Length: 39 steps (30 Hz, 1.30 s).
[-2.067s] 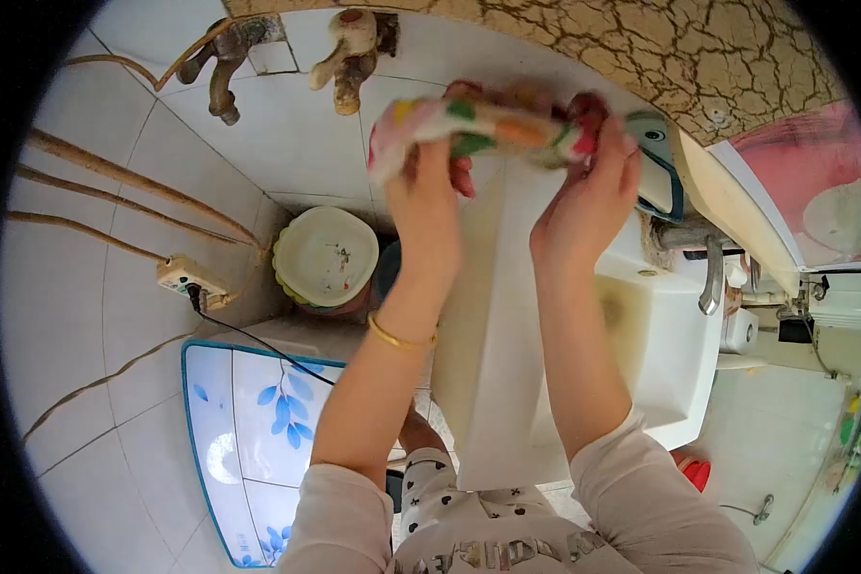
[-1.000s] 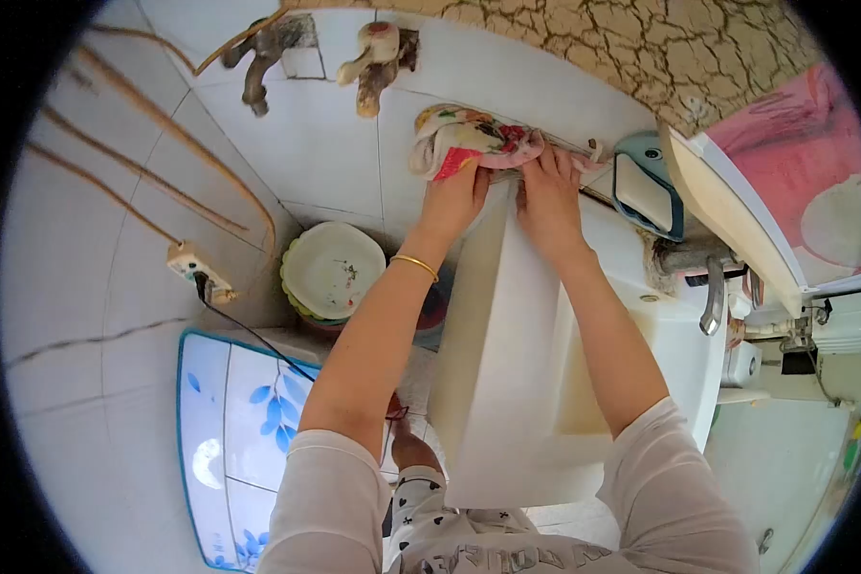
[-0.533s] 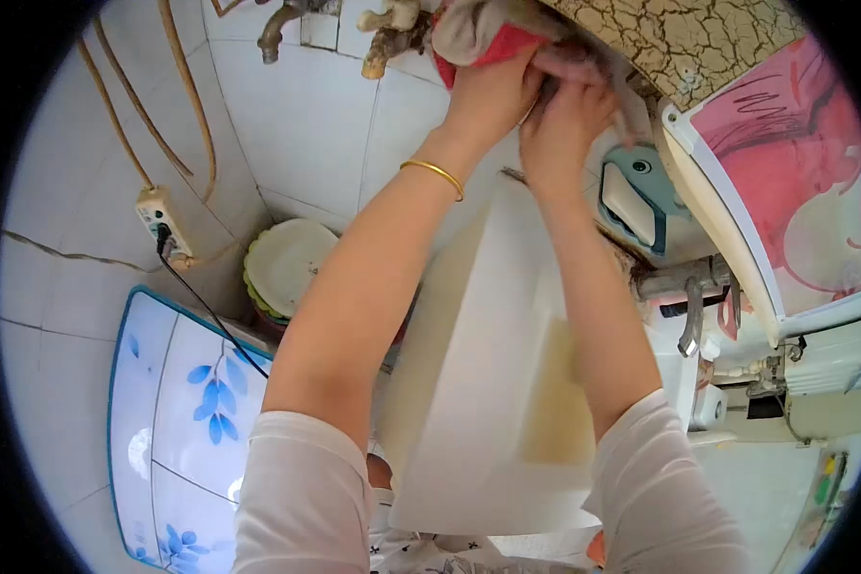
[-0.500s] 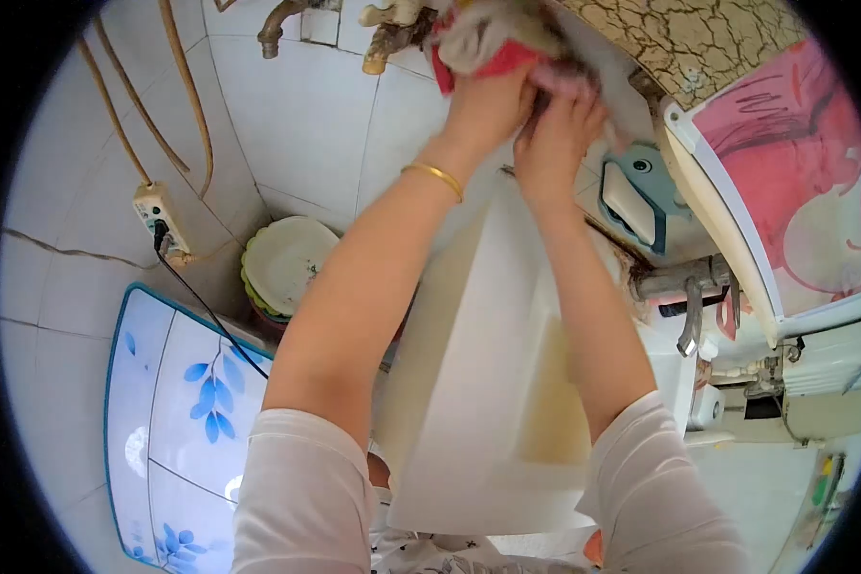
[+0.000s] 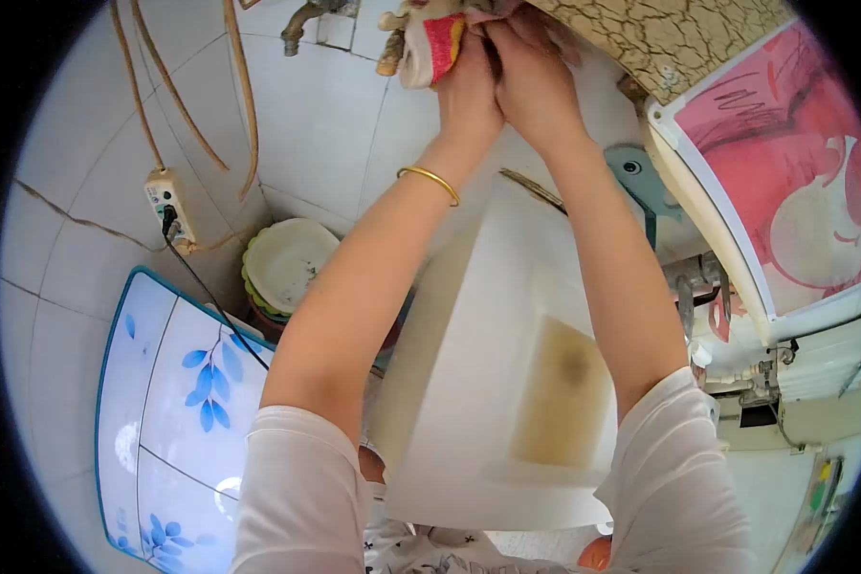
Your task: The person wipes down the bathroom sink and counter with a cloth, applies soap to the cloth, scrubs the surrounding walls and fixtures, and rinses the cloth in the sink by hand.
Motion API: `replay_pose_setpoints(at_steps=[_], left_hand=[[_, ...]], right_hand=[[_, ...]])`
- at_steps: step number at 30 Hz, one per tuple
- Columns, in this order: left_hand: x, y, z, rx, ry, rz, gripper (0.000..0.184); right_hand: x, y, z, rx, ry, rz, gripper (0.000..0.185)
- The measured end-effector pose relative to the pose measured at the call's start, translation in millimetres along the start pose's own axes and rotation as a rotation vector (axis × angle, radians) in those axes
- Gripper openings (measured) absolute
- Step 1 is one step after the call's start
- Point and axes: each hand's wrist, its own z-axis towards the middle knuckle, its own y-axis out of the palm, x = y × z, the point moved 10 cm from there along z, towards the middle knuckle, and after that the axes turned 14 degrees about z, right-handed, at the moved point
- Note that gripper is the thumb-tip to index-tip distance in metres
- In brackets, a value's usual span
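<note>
Both hands are up near the wall at the top of the head view, close against each other. My left hand (image 5: 469,88), with a gold bangle on its wrist, is closed on a red and cream cloth (image 5: 438,48). Beside it my right hand (image 5: 538,86) is closed too, its fingers turned away and partly hidden, on the bunched cloth. Part of the cloth hangs out to the left, next to a brass tap (image 5: 390,53). Below the forearms lies a white basin (image 5: 450,411) with a yellowish patch of water inside.
Another tap (image 5: 301,27) is on the tiled wall at upper left. A power strip (image 5: 169,209) with a black plug hangs there. Stacked bowls (image 5: 292,263) stand left of the basin, above a blue-flowered panel (image 5: 196,383). A pink patterned cover (image 5: 784,172) is at right.
The cloth has shifted left and down toward the tap. My hands have drawn closer together and moved slightly left, and more of the basin's inside shows.
</note>
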Motion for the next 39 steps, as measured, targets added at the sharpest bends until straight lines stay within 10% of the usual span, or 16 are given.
replay_pose_setpoints(at_steps=[24,29,39], left_hand=[[87,73,-69,-0.131,0.393,-0.011,0.041],[53,81,-52,-0.354,0.481,-0.016,0.040],[-40,7,-71,-0.257,0.441,0.388,0.040]], right_hand=[[82,-136,-164,-0.066,0.489,-0.476,0.034],[48,-110,-139,0.029,0.182,-0.511,0.039],[36,27,-105,-0.117,0.296,-0.130,0.035]])
